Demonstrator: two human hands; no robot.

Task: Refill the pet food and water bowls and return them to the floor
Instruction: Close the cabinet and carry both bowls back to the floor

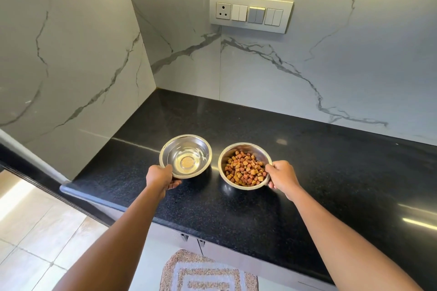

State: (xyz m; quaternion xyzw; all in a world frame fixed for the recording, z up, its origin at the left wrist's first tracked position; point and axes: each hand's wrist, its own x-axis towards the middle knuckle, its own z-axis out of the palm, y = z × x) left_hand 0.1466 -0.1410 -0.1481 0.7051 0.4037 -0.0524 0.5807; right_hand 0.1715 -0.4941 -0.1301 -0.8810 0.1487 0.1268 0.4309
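two steel bowls on black granite counter [331, 172], near its front edge. left hand [160, 178] pinches water bowl [185, 156] rim at 7 o'clock; right hand [281, 176] grips kibble bowl [244, 165] rim at 4 o'clock.

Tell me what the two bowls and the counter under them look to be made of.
Both round bowls, the one with clear water and the one with brown kibble, look like polished stainless steel: silvery, with mirror-like glints. The black speckled countertop looks like polished granite or similar stone, glossy with light streaks.
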